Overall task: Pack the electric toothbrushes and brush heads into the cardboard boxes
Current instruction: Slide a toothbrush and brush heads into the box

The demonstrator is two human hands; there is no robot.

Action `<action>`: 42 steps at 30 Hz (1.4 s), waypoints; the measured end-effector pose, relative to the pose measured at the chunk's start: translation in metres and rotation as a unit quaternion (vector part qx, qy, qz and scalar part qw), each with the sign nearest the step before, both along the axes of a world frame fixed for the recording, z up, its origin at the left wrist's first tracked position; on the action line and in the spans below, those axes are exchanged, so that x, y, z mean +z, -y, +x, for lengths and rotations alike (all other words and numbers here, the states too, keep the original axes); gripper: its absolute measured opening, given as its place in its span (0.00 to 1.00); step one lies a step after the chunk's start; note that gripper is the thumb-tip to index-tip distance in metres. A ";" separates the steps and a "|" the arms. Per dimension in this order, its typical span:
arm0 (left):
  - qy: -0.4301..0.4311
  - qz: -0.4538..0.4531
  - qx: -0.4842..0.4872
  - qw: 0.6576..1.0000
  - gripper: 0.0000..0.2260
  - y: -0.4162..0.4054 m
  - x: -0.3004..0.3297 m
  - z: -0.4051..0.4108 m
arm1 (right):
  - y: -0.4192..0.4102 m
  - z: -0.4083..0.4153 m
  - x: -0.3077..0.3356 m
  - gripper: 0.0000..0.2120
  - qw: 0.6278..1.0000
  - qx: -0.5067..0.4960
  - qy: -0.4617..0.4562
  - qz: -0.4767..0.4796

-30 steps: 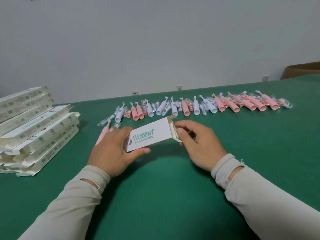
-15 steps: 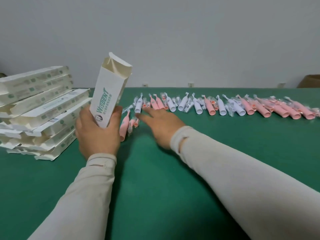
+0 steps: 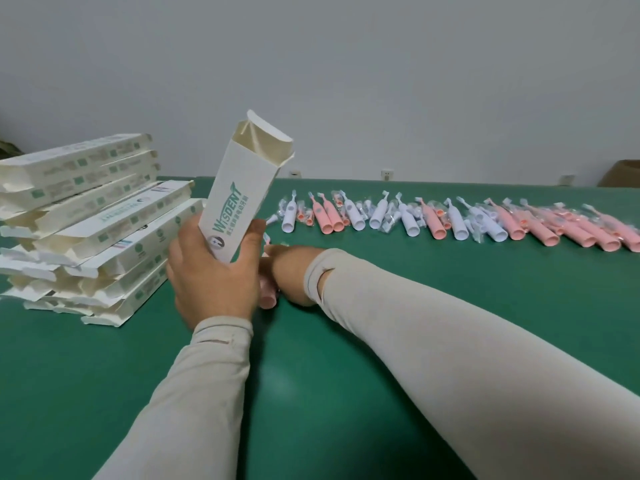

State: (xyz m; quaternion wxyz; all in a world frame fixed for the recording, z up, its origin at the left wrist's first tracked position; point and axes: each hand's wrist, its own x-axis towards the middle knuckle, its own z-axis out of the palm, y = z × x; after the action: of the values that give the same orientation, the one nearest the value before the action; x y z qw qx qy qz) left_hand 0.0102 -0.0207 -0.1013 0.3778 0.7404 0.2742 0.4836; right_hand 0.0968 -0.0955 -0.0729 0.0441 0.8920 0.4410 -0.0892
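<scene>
Your green table (image 3: pixel 346 393) carries stacked flat cardboard boxes (image 3: pixel 90 223) at left and a row of pink and white toothbrushes (image 3: pixel 450 220) along its far side.

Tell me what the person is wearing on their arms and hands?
Both arms are covered by long, snug, pale beige sleeves. The left sleeve ends at the wrist in a cuff. The right sleeve has a small slit near its cuff. The left hand and right hand are bare: no gloves, rings or watch show.

The right hand (image 3: pixel 289 271) has been drawn back from the toothbrush row and is now tucked behind the left hand (image 3: pixel 214 275), apparently onto a pink toothbrush (image 3: pixel 267 299).
</scene>
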 end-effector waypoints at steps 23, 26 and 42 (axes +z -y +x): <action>-0.140 0.161 -0.231 0.949 0.20 0.120 0.012 0.023 | 0.316 -0.040 -0.017 0.32 0.960 -0.225 0.017 0.167; -0.166 0.176 -0.202 0.949 0.22 0.129 0.001 0.023 | 0.329 -0.037 -0.017 0.29 0.929 -0.264 0.064 0.251; -0.214 0.244 -0.197 0.925 0.27 0.117 -0.007 0.030 | 0.273 -0.022 0.001 0.16 0.903 -0.397 0.105 0.123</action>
State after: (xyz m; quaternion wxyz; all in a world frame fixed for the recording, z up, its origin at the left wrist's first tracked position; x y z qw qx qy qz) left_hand 0.0401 -0.1381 -0.1083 0.2054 0.9348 0.0704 0.2809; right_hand 0.0747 -0.3682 -0.0717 -0.0592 0.9957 0.0509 0.0500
